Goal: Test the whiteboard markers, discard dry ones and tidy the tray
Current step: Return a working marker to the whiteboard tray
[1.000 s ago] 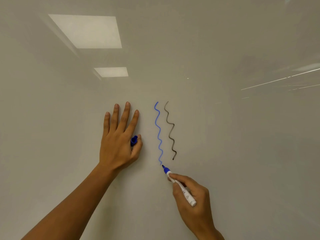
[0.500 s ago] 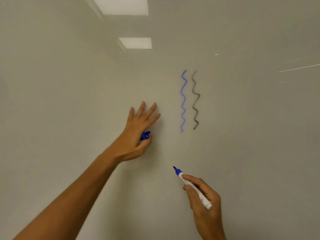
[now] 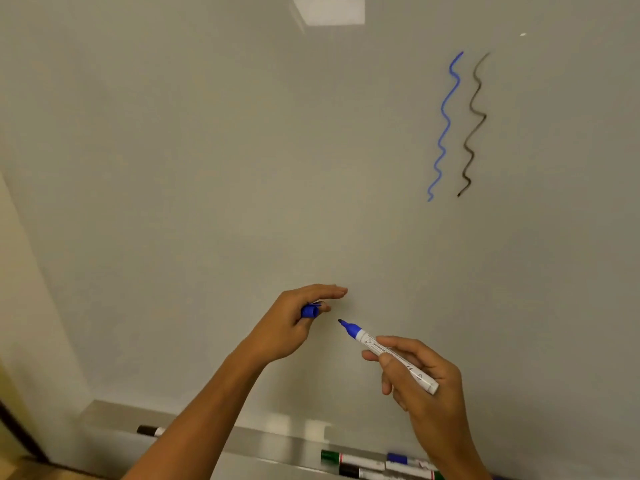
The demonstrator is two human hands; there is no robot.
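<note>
Low in the middle, the right hand [image 3: 420, 379] grips the blue marker [image 3: 388, 355], tip bare. The left hand [image 3: 294, 323] pinches its cap [image 3: 309, 311] just beside the tip, likely to close it. More markers lie in the tray [image 3: 270, 445] below.

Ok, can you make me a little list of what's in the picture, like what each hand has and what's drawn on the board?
left hand: holds the blue cap
right hand: grips the uncapped blue marker, tip pointing toward the cap, off the board
whiteboard: a blue wavy line and a dark wavy line, side by side
tray: several capped markers, including a green-capped marker and a black-capped marker
</note>
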